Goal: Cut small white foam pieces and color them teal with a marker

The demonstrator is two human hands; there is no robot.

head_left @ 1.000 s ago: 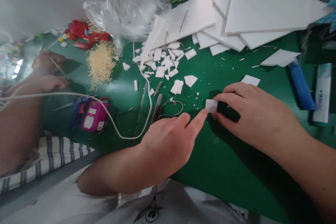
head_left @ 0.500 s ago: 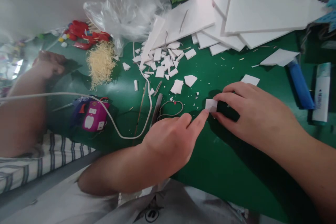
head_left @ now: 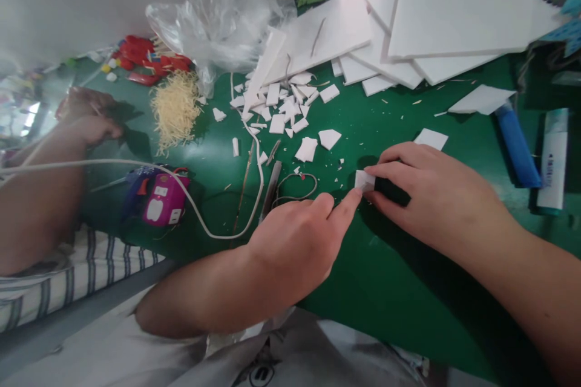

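A small white foam piece (head_left: pixel 364 181) stands on the green table between my two hands. My right hand (head_left: pixel 436 187) pinches it from the right, thumb below and index finger above. From the lower left, my left hand (head_left: pixel 299 242) presses its stretched index finger against the same piece, and the other fingers are curled in. A flat white foam offcut (head_left: pixel 431 139) lies just behind my right hand. Near my left hand are a grey stick-like tool (head_left: pixel 271 184), partly hidden, and a thin looped cord (head_left: pixel 313 181).
Broken foam bits (head_left: pixel 288 109) lie in a heap below large foam boards (head_left: pixel 463 6) and a see-through plastic bag (head_left: pixel 218 24). A white cable (head_left: pixel 213 236) loops by a magenta box (head_left: pixel 166 199). A co-worker's hand (head_left: pixel 91 112) is by yellow shreds (head_left: pixel 175 110). Glue tubes (head_left: pixel 554 160) lie right.
My hands and the foam piece stay almost where they were, with only slight finger shifts. At the left, the co-worker's hands have moved a little to the right.
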